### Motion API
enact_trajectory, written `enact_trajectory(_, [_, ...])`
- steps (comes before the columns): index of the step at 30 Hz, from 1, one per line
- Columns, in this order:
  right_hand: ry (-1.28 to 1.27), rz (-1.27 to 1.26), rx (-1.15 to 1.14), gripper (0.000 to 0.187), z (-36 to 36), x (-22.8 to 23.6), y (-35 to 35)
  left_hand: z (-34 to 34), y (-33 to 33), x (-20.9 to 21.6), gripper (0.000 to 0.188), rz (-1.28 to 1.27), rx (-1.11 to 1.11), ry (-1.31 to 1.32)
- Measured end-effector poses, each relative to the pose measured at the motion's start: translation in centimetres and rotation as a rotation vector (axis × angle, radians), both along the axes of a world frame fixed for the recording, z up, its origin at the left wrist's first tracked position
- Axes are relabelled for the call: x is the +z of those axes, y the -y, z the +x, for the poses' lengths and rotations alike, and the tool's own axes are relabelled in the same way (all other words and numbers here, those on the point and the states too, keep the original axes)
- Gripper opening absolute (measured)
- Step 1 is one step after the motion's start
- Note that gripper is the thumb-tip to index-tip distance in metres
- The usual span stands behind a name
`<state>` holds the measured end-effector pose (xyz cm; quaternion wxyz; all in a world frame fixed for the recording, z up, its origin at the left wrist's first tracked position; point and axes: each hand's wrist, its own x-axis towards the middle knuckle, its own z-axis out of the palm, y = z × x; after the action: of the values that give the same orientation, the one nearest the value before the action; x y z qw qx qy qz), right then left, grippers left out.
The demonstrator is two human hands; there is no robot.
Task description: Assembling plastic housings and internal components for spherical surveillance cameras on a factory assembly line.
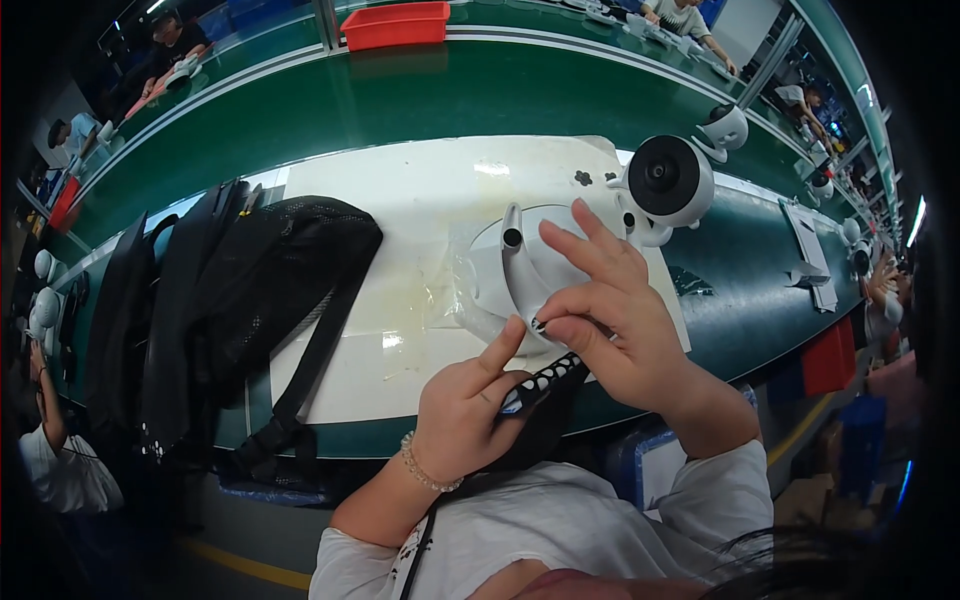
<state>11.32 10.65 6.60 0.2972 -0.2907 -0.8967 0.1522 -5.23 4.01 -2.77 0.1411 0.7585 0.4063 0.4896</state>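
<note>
A white curved plastic base (524,270) lies on the white sheet in front of me, with a black round pad (512,238) on its far arm. My right hand (625,330) is over its near end, thumb and index finger pinched at a small black pad (538,325); whether the pad is stuck down cannot be told. Its other fingers are spread. My left hand (465,420) grips a black strip with white round spots (545,385), its index finger pointing toward the base's near end.
A white camera with a black round front (670,180) stands at the right, another white camera (725,130) behind it. Black mesh bags with straps (270,260) lie at the left. Clear plastic film (470,300) surrounds the base. A red bin (395,25) sits at the back; other people work beyond.
</note>
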Motion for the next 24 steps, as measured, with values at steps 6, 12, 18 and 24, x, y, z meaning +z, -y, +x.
enact_trajectory(6, [-0.002,0.018,-0.008,0.006,-0.2,-0.7,0.4,0.2,0.1,-0.1,0.023,-0.039,0.039,0.049])
enact_trajectory(12, [-0.098,-0.003,-0.022,0.005,-0.5,-0.7,0.3,-0.1,0.2,0.3,0.031,-0.063,0.007,-0.003])
enact_trajectory(18, [-0.034,0.167,-0.008,0.010,-0.4,-1.1,0.2,0.2,0.1,0.1,0.023,-0.020,0.055,0.040])
enact_trajectory(24, [0.004,0.301,0.067,0.021,0.3,-1.5,0.1,0.2,0.0,0.1,0.021,-0.020,0.053,0.048])
